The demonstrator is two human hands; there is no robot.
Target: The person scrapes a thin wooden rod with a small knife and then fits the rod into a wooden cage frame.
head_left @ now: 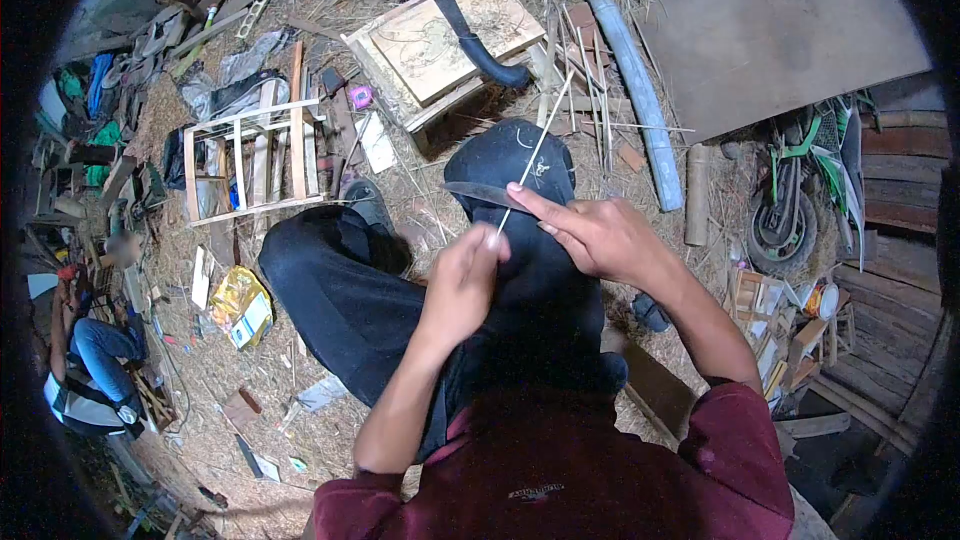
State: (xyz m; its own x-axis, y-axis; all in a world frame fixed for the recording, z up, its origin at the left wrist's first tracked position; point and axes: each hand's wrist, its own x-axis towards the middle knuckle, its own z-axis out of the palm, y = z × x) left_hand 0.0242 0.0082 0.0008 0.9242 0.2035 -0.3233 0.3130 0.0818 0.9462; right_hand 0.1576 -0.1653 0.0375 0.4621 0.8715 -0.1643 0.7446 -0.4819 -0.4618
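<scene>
A thin pale stick [545, 135] slants over my right knee, and its near end is in my left hand [465, 275]. That hand is closed and slightly blurred. My right hand [600, 235] is wrapped around a knife whose handle is hidden by the fingers. The knife blade [475, 192] points left and lies across the stick above my dark trousers. My right index finger presses at the place where blade and stick cross. Small pale shavings [540, 169] cling to the trouser knee.
Ahead stands a wooden box [410, 50] with a curved dark object [480, 55] on top. A slatted wooden frame [250, 155] is at left, and a large board [790, 35] and motorbike [790, 205] at right. Another person [100, 345] sits at far left.
</scene>
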